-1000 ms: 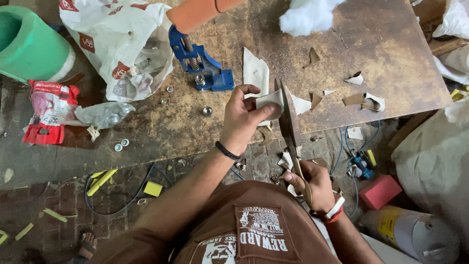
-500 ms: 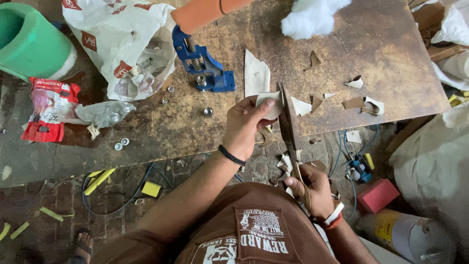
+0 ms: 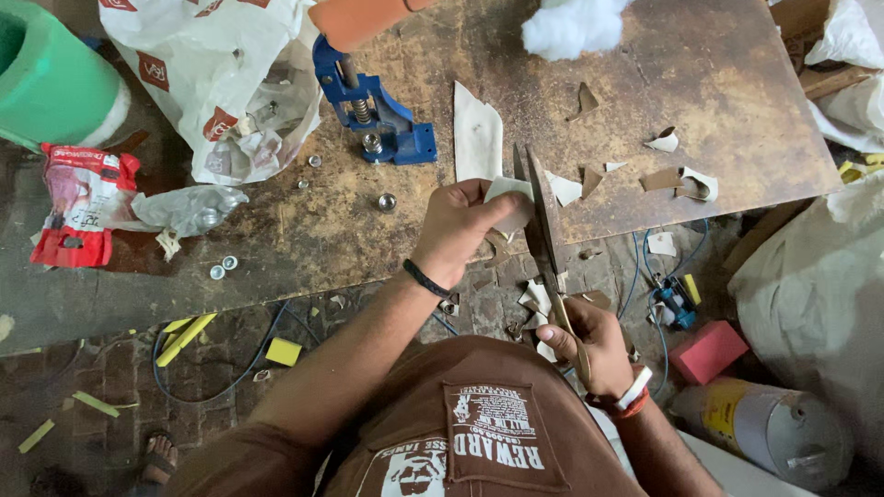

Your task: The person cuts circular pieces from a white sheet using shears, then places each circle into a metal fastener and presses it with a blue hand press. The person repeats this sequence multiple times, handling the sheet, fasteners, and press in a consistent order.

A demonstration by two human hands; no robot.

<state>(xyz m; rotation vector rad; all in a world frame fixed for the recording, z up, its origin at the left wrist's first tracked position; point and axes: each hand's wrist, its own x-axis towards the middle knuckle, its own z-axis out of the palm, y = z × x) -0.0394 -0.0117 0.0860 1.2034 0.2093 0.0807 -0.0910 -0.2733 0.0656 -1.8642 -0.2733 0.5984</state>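
A pale scrap [image 3: 508, 195] is pinched in the left hand [image 3: 460, 225] over the bench edge, just beside the blades of the scissors [image 3: 543, 230], whose handles are gripped by the right hand [image 3: 589, 345]. The thumb could be nicked if the scrap slips. Small metal parts are held in the white bag [image 3: 230, 83]; a green tub's [image 3: 46, 83] contents cannot be told.

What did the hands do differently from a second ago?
Very little changed. The left hand still pinches the small pale card piece at the worn brown workboard's edge, turned a little. The right hand still grips the long metal scissors, whose blades now look nearly closed beside the piece. Nothing was picked up or let go. The blue hand press, the scraps and the bags stayed put.
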